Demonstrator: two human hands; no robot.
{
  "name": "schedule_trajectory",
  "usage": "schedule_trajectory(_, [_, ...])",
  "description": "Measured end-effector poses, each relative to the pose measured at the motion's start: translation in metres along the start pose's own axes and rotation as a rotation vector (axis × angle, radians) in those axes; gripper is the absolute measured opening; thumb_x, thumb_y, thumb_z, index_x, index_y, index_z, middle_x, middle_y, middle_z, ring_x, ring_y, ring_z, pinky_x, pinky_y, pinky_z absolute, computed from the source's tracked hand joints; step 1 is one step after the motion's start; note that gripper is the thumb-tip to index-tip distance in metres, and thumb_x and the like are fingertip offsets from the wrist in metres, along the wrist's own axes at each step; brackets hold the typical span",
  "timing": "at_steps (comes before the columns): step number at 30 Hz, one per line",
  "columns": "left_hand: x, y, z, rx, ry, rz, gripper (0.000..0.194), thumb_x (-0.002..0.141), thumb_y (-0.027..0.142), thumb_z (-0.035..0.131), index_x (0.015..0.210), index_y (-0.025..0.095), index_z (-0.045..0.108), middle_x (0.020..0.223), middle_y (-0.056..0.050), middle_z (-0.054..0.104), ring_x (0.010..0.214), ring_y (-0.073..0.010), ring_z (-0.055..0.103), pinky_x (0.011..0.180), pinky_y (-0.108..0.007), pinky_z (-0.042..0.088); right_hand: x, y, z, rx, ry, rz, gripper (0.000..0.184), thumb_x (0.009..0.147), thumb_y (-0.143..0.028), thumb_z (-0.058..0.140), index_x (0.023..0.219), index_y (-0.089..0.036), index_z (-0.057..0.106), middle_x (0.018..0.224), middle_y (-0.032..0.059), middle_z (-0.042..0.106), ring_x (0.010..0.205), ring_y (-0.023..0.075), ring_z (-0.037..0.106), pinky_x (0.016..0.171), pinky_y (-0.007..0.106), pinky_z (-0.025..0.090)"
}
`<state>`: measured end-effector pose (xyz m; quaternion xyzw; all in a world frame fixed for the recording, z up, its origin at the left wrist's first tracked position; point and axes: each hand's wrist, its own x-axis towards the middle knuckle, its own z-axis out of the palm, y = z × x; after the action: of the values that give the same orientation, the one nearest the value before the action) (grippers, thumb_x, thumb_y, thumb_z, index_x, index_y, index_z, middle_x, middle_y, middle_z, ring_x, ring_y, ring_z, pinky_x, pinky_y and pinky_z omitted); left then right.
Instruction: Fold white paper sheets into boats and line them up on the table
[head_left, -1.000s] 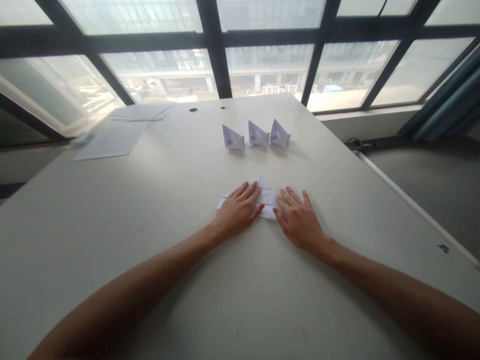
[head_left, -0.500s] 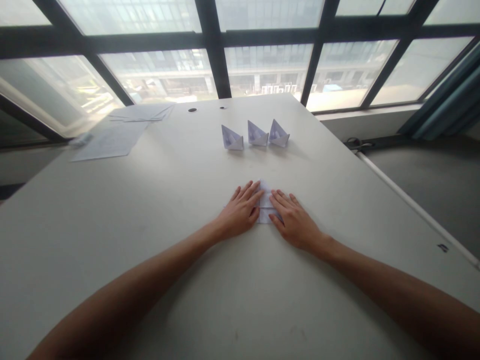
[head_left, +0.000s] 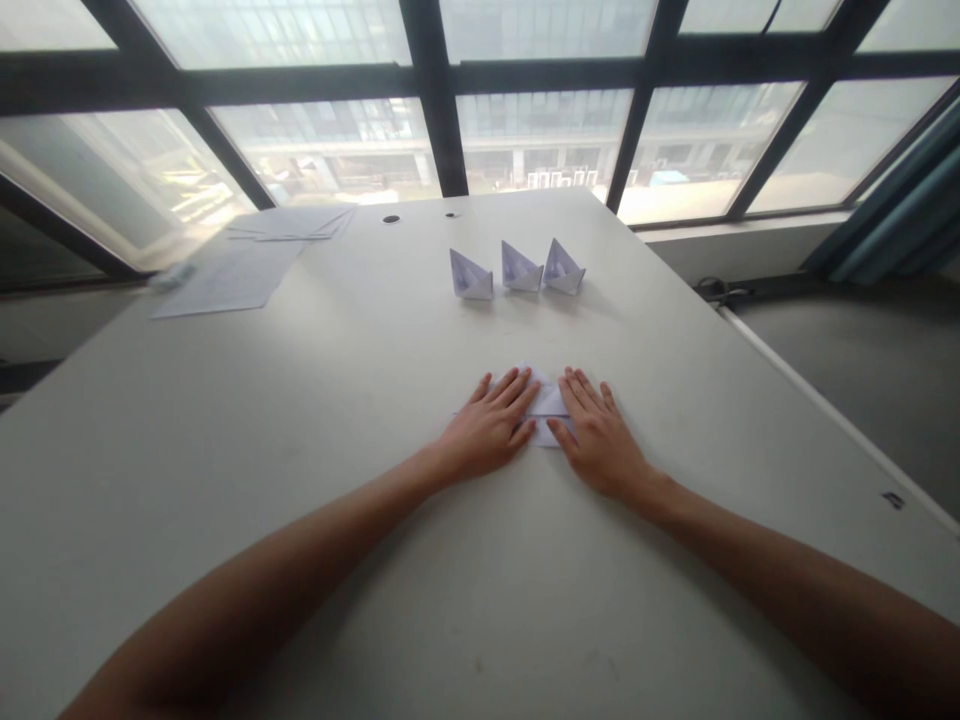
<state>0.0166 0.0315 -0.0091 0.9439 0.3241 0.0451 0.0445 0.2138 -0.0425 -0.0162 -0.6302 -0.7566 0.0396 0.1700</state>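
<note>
Here, the left hand (head_left: 487, 425) and right hand (head_left: 600, 435), fingers outstretched, press folded paper (head_left: 547, 402) against the table (head_left: 360, 350).

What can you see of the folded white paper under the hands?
The folded white paper looks thin and nearly flat on the white table, with a pointed far end and a straight crosswise edge. The left hand covers its left part and the right hand touches its right side, hiding its full outline.

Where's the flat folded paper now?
In the head view, the folded paper lies just right of centre, under the left hand and right hand, in front of the paper boats.
</note>
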Motion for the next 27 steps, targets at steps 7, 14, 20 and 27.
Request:
schedule_trajectory(7, [0.0, 0.001, 0.0, -0.004, 0.011, -0.003, 0.06, 0.105, 0.044, 0.028, 0.158, 0.017, 0.024, 0.166, -0.009, 0.016, 0.154, -0.0232, 0.012, 0.125, -0.049, 0.01, 0.0, -0.003, -0.004, 0.032, -0.112, -0.202, 0.062, 0.104, -0.045, 0.032, 0.152, -0.006, 0.037, 0.161, 0.0163, 0.031, 0.15, 0.0257, 0.027, 0.124, 0.05, 0.017])
schedule_trajectory(14, [-0.001, 0.0, 0.0, 0.009, 0.006, 0.006, 0.06, 0.105, 0.044, 0.028, 0.158, 0.017, 0.024, 0.166, -0.009, 0.015, 0.154, -0.0239, 0.011, 0.124, -0.05, 0.011, -0.006, -0.009, -0.002, -0.055, -0.052, -0.036, 0.063, 0.104, -0.047, 0.031, 0.15, -0.004, 0.041, 0.158, 0.0182, 0.037, 0.149, 0.0274, 0.03, 0.124, 0.052, 0.015])
schedule_trajectory(20, [0.0, -0.001, 0.0, 0.015, 0.007, 0.002, 0.06, 0.105, 0.045, 0.028, 0.158, 0.017, 0.024, 0.166, -0.009, 0.016, 0.154, -0.0241, 0.012, 0.124, -0.05, 0.012, -0.007, -0.01, 0.001, -0.118, -0.02, 0.079, 0.068, 0.103, -0.051, 0.03, 0.149, -0.001, 0.04, 0.158, 0.0205, 0.035, 0.15, 0.0289, 0.028, 0.123, 0.051, 0.013])
schedule_trajectory(27, [0.0, 0.001, -0.001, 0.011, -0.012, -0.006, 0.062, 0.104, 0.044, 0.028, 0.158, 0.015, 0.022, 0.166, -0.01, 0.015, 0.154, -0.0235, 0.011, 0.125, -0.049, 0.011, -0.015, -0.015, -0.002, -0.193, -0.062, 0.102, 0.076, 0.102, -0.055, 0.028, 0.151, 0.002, 0.036, 0.16, 0.0226, 0.03, 0.151, 0.031, 0.023, 0.123, 0.052, 0.011])
